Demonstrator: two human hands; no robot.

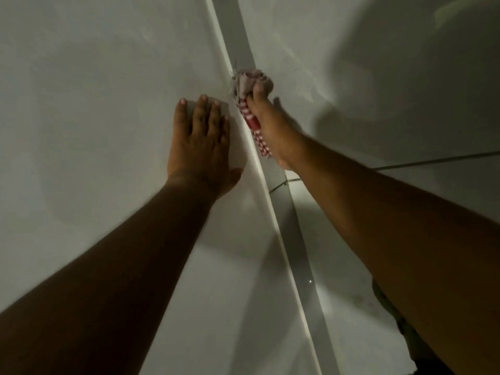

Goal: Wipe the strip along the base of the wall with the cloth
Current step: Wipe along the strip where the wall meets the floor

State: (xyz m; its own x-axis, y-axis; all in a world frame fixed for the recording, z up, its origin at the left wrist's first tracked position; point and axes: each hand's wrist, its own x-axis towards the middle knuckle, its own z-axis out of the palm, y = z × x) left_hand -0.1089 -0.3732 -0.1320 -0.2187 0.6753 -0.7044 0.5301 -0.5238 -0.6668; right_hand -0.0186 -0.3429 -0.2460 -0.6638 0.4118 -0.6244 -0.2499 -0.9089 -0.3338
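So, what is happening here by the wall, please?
A person is cleaning the strip at the base of the wall. The right hand grips a bunched red-and-white cloth and presses it against the strip, where the wall meets the tiled floor. The left hand lies flat and open on the wall beside it, apparently as support. Part of the strip runs on beyond the cloth, farther from the person.
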